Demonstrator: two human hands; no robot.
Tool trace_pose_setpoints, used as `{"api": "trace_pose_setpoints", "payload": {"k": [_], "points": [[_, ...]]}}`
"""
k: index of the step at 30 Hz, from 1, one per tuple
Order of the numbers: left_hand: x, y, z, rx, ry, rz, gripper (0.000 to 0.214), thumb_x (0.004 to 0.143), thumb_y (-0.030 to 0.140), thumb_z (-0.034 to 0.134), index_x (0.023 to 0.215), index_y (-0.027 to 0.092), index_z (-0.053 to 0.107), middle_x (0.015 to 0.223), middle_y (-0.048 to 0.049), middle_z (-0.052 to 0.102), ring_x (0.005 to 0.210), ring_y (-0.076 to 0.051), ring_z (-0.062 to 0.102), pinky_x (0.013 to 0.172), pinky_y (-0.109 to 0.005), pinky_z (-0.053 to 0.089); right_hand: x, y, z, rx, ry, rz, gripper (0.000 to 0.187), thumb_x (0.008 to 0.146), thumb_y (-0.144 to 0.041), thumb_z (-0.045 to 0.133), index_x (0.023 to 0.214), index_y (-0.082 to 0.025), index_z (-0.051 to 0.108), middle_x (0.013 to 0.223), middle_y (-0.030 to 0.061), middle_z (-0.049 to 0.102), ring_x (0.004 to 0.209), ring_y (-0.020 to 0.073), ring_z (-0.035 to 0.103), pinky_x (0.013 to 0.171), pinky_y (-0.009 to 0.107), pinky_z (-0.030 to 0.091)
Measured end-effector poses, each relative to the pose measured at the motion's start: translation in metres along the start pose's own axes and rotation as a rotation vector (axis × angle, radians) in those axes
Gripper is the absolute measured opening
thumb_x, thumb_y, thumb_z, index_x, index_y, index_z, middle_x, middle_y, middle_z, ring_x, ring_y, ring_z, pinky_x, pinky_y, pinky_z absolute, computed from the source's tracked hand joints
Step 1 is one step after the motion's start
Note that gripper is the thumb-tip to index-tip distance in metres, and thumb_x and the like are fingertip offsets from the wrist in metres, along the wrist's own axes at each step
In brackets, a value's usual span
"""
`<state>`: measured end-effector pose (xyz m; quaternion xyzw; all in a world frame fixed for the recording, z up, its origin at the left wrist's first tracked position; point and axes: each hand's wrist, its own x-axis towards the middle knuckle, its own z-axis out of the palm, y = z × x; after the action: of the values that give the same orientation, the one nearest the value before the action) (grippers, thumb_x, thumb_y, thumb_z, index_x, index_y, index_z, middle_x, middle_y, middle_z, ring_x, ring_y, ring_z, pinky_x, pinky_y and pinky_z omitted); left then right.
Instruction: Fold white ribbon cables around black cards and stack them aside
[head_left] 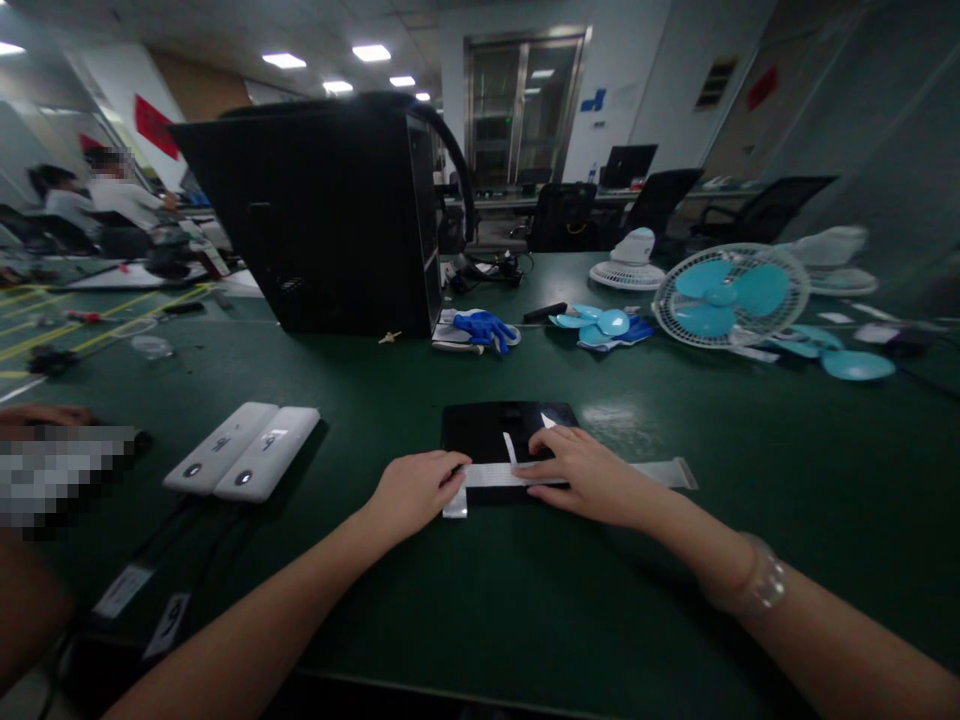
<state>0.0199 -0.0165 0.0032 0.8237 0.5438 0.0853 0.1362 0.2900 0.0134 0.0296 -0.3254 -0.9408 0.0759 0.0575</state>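
Observation:
A black flat panel (480, 425) lies on the green table in front of me, with a whitish, flat ribbon-like strip (491, 476) running across it and out past its right side. At the left the strip bends down into a short silvery end. My left hand (416, 492) pinches the strip near this bend, fingertips and thumb close together. Over the panel's right half, my right hand (589, 475) rests with fingers spread, fingertips touching the strip. A short narrow white piece (511, 449) stands out from the strip beside the right fingertips.
Two white power-bank-like boxes (244, 450) with cables lie left, near another person's hand (45, 415). Behind stand a large black case (322, 230), blue-and-white gloves (480, 330), keys (390, 338), light-blue fan blades (600, 322) and a fan grille (731, 295).

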Motion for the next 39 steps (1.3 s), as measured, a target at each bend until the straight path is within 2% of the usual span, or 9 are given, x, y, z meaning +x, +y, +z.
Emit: {"api": "trace_pose_setpoints", "payload": {"k": [5,10,13,17,20,26,29,34,39], "points": [[0.000,-0.001,-0.003,0.005,-0.010,-0.049,0.034,0.092,0.043,0.045,0.120,0.029,0.056,0.088,0.0010,0.065,0.071,-0.014,0.060,0.056,-0.024,0.039,0.000,0.001,0.001,-0.006,0.027,-0.026,0.035,0.090,-0.041,0.050,0.121,-0.033,0.063,0.127,0.0065,0.050,0.116,0.0257,0.045,0.096,0.047,0.037],[0.001,-0.004,-0.010,-0.068,0.000,-0.127,0.031,0.094,0.046,0.039,0.106,0.024,0.056,0.080,0.0010,0.064,0.069,-0.014,0.060,0.057,-0.024,0.039,-0.001,0.004,0.001,0.001,0.067,-0.060,0.039,0.090,-0.047,0.049,0.122,-0.030,0.061,0.142,0.0055,0.039,0.129,0.0259,0.035,0.106,0.050,0.027],[0.002,-0.007,-0.012,-0.100,0.008,-0.199,0.033,0.096,0.045,0.033,0.094,0.021,0.056,0.080,-0.0002,0.064,0.069,-0.014,0.060,0.057,-0.024,0.039,-0.001,0.010,0.003,0.052,0.116,-0.009,0.057,0.083,-0.059,0.053,0.130,-0.025,0.051,0.147,0.0073,0.034,0.134,0.0269,0.029,0.110,0.051,0.021],[0.003,-0.011,-0.011,-0.089,-0.015,-0.241,0.032,0.095,0.043,0.034,0.090,0.021,0.057,0.080,-0.0012,0.064,0.069,-0.015,0.060,0.055,-0.024,0.040,0.000,0.016,0.008,0.062,0.043,0.028,0.079,0.076,-0.064,0.057,0.139,-0.020,0.038,0.145,0.0104,0.037,0.138,0.0290,0.022,0.113,0.053,0.013],[0.004,-0.013,-0.009,-0.114,-0.051,-0.246,0.031,0.095,0.043,0.035,0.091,0.021,0.057,0.082,-0.0016,0.065,0.070,-0.015,0.061,0.056,-0.025,0.041,0.002,0.016,0.012,0.043,0.020,0.034,0.078,0.076,-0.062,0.058,0.139,-0.019,0.038,0.142,0.0111,0.041,0.137,0.0288,0.026,0.113,0.052,0.014],[0.003,-0.016,-0.008,-0.132,-0.056,-0.233,0.031,0.094,0.043,0.036,0.090,0.021,0.057,0.083,-0.0020,0.065,0.071,-0.016,0.061,0.057,-0.026,0.041,0.001,0.025,0.009,-0.058,0.066,0.043,0.078,0.074,-0.064,0.057,0.136,-0.018,0.043,0.135,0.0124,0.048,0.127,0.0285,0.041,0.113,0.051,0.016],[0.002,-0.017,-0.008,-0.127,-0.061,-0.229,0.030,0.094,0.043,0.036,0.091,0.021,0.057,0.081,-0.0013,0.065,0.068,-0.016,0.060,0.055,-0.025,0.041,-0.004,0.042,0.005,-0.112,0.052,0.157,0.078,0.074,-0.065,0.055,0.135,-0.018,0.043,0.134,0.0132,0.050,0.125,0.0306,0.043,0.111,0.053,0.018],[0.001,-0.017,-0.009,-0.119,-0.064,-0.204,0.030,0.094,0.043,0.036,0.091,0.021,0.056,0.080,-0.0011,0.063,0.068,-0.015,0.060,0.056,-0.025,0.041,-0.021,0.088,-0.008,-0.129,-0.034,0.554,0.075,0.075,-0.066,0.052,0.132,-0.018,0.043,0.131,0.0154,0.051,0.123,0.0314,0.045,0.108,0.048,0.022],[-0.001,-0.017,-0.010,-0.142,-0.079,-0.198,0.029,0.094,0.043,0.037,0.092,0.021,0.057,0.080,-0.0009,0.063,0.068,-0.015,0.060,0.057,-0.024,0.042,-0.050,0.142,-0.022,-0.116,-0.036,0.911,0.077,0.077,-0.068,0.047,0.131,-0.014,0.040,0.123,0.0226,0.054,0.114,0.0361,0.050,0.097,0.048,0.032]]}}
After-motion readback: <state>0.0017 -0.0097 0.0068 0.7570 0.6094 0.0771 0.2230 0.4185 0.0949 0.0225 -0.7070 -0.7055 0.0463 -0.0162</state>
